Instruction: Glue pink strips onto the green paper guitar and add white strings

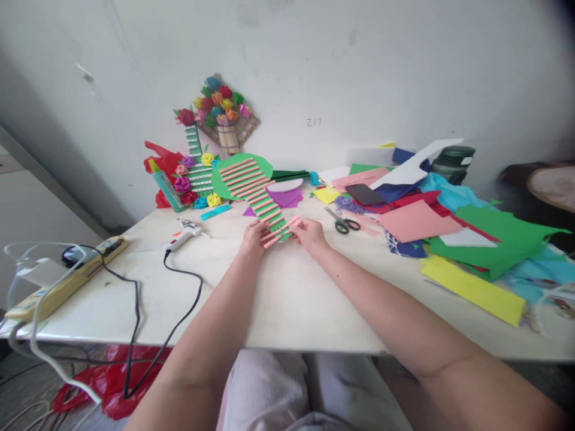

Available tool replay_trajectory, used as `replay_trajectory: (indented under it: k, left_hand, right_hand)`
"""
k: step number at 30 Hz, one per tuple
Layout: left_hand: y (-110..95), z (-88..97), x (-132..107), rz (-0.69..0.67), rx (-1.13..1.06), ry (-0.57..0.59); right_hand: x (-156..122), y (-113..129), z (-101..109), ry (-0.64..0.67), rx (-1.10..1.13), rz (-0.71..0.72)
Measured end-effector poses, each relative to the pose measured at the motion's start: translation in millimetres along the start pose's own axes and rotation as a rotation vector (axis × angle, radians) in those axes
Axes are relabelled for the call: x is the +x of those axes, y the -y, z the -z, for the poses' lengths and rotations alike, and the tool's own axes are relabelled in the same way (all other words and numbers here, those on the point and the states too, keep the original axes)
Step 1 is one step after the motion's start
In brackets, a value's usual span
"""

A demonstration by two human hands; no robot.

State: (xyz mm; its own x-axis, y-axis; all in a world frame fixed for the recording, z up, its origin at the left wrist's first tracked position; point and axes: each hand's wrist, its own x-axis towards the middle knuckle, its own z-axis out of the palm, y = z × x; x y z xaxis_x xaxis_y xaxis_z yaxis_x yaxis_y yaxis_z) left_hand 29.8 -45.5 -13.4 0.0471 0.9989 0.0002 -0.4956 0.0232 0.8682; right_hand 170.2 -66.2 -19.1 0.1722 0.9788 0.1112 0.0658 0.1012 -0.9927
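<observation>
A green paper cutout (264, 166), a rounded top with a long narrow tail, leans away from me above the table. Pink paper sticks (245, 179) cross it in rows, like rungs. My left hand (255, 236) grips the left edge of its lower end, fingers closed. Opposite, my right hand (311, 233) pinches a pink piece (293, 222), apparently a paper stick, at the lower right edge of the cutout. Whether that piece touches the green paper I cannot tell. My right fingertips partly cover it.
Left lie a hot glue gun (183, 234) with its black cord, a power strip (67, 278) and a glue bottle (167, 188). Paper-flower crafts (227, 134) stand at the wall. To the right are scissors (344, 222), a phone (363, 194), coloured sheets (420, 221) and a dark-lidded container (453, 164).
</observation>
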Motion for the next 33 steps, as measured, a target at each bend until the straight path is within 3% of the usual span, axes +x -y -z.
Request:
replay_trajectory:
  k: [18,25,33]
  left_hand:
    - [-0.2,3.5,2.5,-0.001,0.017,-0.042]
    - [0.3,5.6,1.6,0.008,0.036,0.030]
    - [-0.5,3.2,-0.7,0.028,0.069,0.015]
  right_hand:
    - [-2.7,0.9,3.7,0.030,0.139,-0.063]
    - [-3.2,2.2,3.2,-0.028,0.091,-0.046]
    - [-0.9,-3.1,1.2,-0.051,-0.001,0.023]
